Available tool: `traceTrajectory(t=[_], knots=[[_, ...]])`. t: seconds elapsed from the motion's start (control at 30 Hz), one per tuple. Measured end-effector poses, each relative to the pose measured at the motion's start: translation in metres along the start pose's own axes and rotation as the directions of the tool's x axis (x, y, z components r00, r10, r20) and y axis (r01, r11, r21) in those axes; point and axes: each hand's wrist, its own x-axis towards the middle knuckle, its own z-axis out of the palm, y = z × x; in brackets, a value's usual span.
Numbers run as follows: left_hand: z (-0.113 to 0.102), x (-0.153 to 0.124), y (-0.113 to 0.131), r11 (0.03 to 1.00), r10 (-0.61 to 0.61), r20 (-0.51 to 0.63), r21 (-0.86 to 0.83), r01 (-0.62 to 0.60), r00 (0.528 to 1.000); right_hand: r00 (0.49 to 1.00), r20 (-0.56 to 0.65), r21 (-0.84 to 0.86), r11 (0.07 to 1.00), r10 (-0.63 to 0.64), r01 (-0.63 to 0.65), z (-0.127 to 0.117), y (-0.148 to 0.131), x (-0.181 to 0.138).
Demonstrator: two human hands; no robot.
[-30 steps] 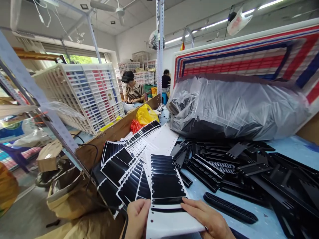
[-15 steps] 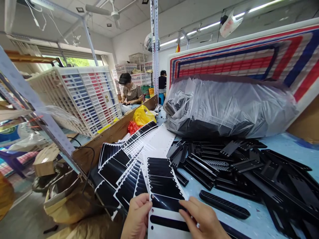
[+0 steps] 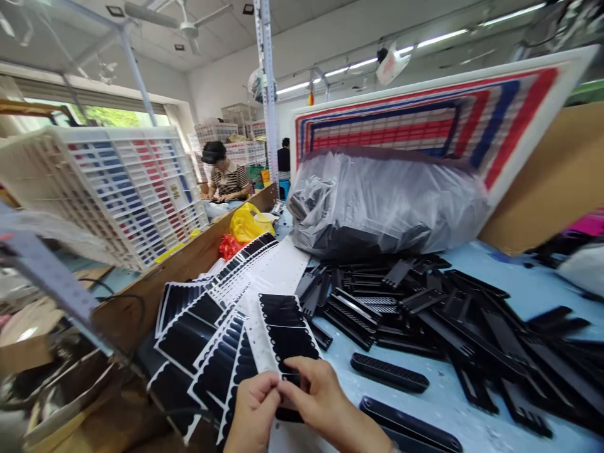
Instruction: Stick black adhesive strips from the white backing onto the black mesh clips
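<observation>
A white backing sheet of black adhesive strips point(image 3: 287, 343) lies in front of me, its lower part hidden by my hands. My left hand point(image 3: 255, 402) pinches the sheet at its left edge between thumb and fingers. My right hand point(image 3: 323, 396) reaches across the sheet, its thumb and forefinger closed at the same edge, almost touching the left fingertips. Exactly which layer the right fingertips grip is hard to see. Right of the sheet lie a black textured bar point(image 3: 389, 372) and a longer smooth black bar point(image 3: 410, 425).
More sticker sheets point(image 3: 189, 336) fan out at left beside a wooden board point(image 3: 165, 264). A heap of black slotted parts point(image 3: 425, 308) covers the right side. Behind stand a plastic-wrapped bundle point(image 3: 382, 201) and a striped basket point(image 3: 476, 126). A co-worker point(image 3: 227, 176) sits beyond.
My right hand has moved from the sheet's right side across to its left edge, beside my left hand. The view has turned right, bringing a cardboard piece into sight.
</observation>
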Motion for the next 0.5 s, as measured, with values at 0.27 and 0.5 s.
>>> traceTrajectory(t=[0.27,0.5], knots=[[-0.031,0.036,-0.022,0.988,-0.050,-0.401,0.113,0.103,0.915,0.933,-0.349,0.301,0.953,0.084,0.027,-0.093,0.016,-0.001],[-0.052,0.050,0.019,0.476,0.018,-0.289,0.845,0.246,0.957,0.794,-0.480,0.598,0.801,0.374,-0.017,-0.212,0.043,-0.092]])
